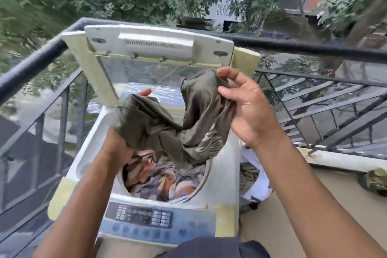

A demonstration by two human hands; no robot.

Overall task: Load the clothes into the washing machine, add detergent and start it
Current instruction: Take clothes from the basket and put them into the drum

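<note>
A white top-loading washing machine stands on a balcony with its lid raised. Patterned clothes in orange and purple lie inside the drum. Above the opening hangs an olive green garment with a pale print. My left hand grips its lower left part, a fingertip showing past the cloth's top edge. My right hand pinches the upper right end between thumb and forefinger. The control panel with buttons faces me at the front.
A black metal railing runs around the balcony behind and beside the machine. To the right of the machine stands a white bag with more clothes in it. A camouflage item lies on the floor at far right.
</note>
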